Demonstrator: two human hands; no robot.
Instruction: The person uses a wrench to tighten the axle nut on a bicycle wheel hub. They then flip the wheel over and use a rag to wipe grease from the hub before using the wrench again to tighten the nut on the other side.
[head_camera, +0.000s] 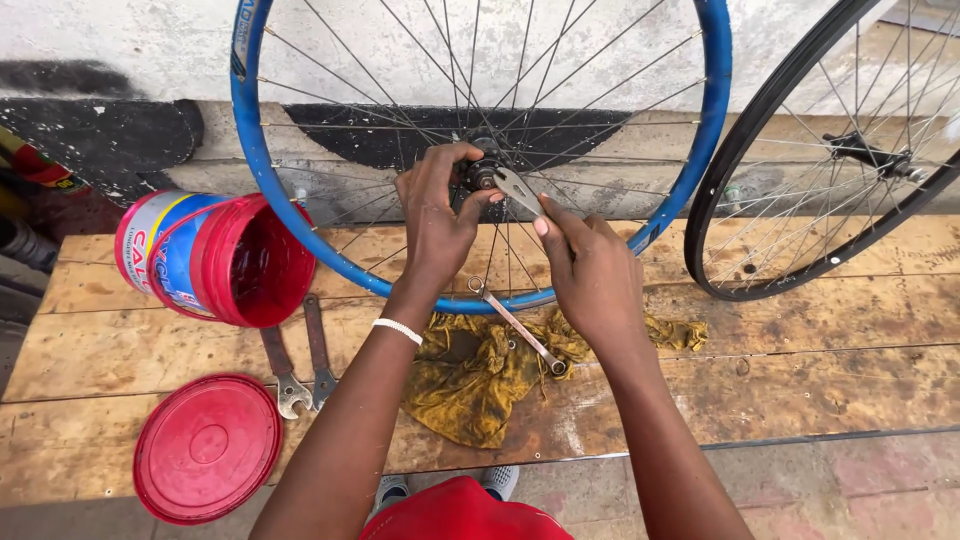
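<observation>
Looking down, we see a blue-rimmed bicycle wheel (245, 150) standing upright on a wooden counter (800, 370) against a wall. Our left hand (437, 215) pinches the hub (482, 172) at the wheel's centre, seemingly to steady it, while our right hand (590, 270) is closed around a flat spanner (520, 190) set against that hub. Just below the rim, a second spanner (515, 325) lies on a yellow rag (470, 380), within easy reach. A red bucket (225, 260) lies tipped at left, its lid (207, 448) and two more spanners (300, 365) nearby. A black wheel (760, 140) leans at right.
</observation>
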